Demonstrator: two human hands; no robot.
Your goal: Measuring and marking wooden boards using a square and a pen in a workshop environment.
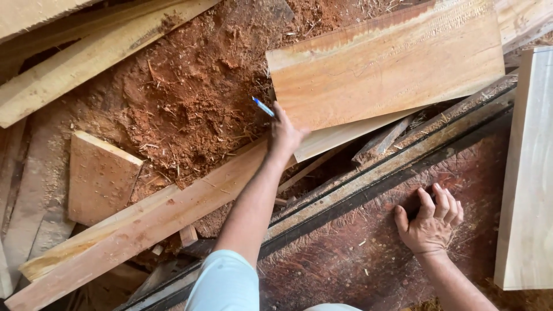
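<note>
- Your left hand (283,133) is stretched far forward, and its grip is closed around a blue pen (264,107); the pen tip points up and to the left, away from you.
- The same hand rests at the lower left corner of the wide reddish board (386,63), touching its near edge.
- This board lies ahead and to the right of the left grip. Its long axis runs from lower left to upper right, a little tilted, across the pile.
- A paler plank (345,135) shows just under it, and a long plank (144,224) runs diagonally below your forearm.
- Your right hand (432,222) is much closer to you, well apart from the board. It lies flat on the dark surface (357,259) with fingers spread and slightly curled, holding nothing.
- So the left hand is clearly the nearer one to the board; the right one only leans on the surface beside the metal rail (391,167).
- Red sawdust (190,98) covers the ground to the left of the board.
</note>
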